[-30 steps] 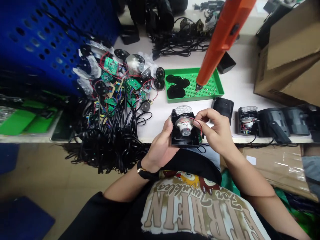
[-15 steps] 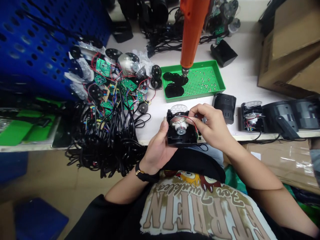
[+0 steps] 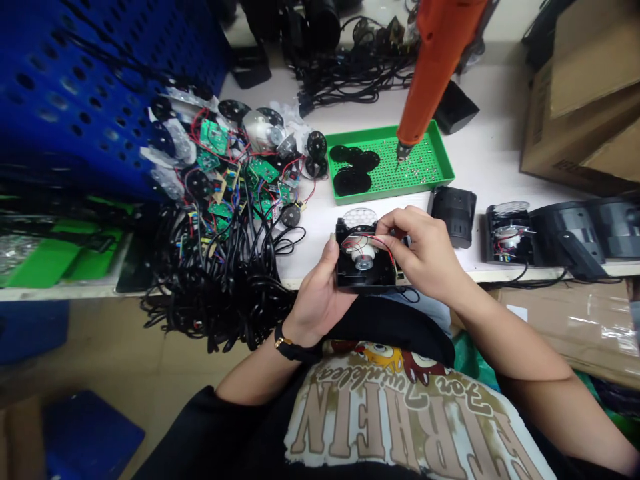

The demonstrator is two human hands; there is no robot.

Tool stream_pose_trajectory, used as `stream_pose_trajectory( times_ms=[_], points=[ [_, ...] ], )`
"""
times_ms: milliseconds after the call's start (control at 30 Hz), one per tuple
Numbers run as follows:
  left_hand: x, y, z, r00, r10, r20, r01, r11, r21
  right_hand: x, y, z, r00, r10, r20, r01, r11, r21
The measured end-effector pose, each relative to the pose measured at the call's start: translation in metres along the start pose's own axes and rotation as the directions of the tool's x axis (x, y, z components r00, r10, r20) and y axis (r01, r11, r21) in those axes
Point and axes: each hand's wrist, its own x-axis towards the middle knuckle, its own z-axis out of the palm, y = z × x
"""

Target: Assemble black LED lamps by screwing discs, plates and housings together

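Note:
In front of my body, at the bench edge, is a black plastic housing (image 3: 367, 275) with its inside facing up. A white motor-like part (image 3: 363, 253), red wires (image 3: 384, 244) and a clear honeycomb lens disc (image 3: 360, 217) show in it. My left hand (image 3: 320, 287) grips the housing's left side and underside, thumb on the side wall. My right hand (image 3: 417, 247) reaches over the right wall, with thumb and forefinger pinched at the red wires. The fingertips partly hide what they hold.
An orange electric screwdriver (image 3: 430, 80) hangs over a green tray (image 3: 345, 198) with screws and black discs. Circuit boards (image 3: 215, 137) and black cables (image 3: 225, 280) are piled at left. Black housings (image 3: 565, 230) stand at right, near a cardboard box (image 3: 575, 113).
The hanging screwdriver has swung to the right over the tray. My camera view has shifted slightly. Both hands keep nearly the same hold on the housing and wires.

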Motion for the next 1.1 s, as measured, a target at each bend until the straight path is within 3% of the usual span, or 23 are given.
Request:
stream_pose_trajectory(
  times_ms=[367, 733, 1100],
  points=[
    [-0.001, -0.001, -0.003, 1.000, 0.018, 0.001, -0.018, 0.999, 0.030, 0.000, 0.004, 0.002, 0.999, 0.032, -0.001, -0.032, 0.999, 0.030],
    [0.000, -0.003, 0.003, 0.999, -0.013, -0.053, 0.013, 1.000, 0.004, 0.004, -0.005, -0.011, 0.985, 0.124, 0.120, -0.118, 0.991, -0.060],
    [0.001, -0.007, 0.009, 0.990, 0.005, -0.141, -0.012, 0.999, -0.051, 0.005, -0.001, -0.004, 0.984, 0.079, 0.159, -0.053, 0.986, -0.161]
  ],
)
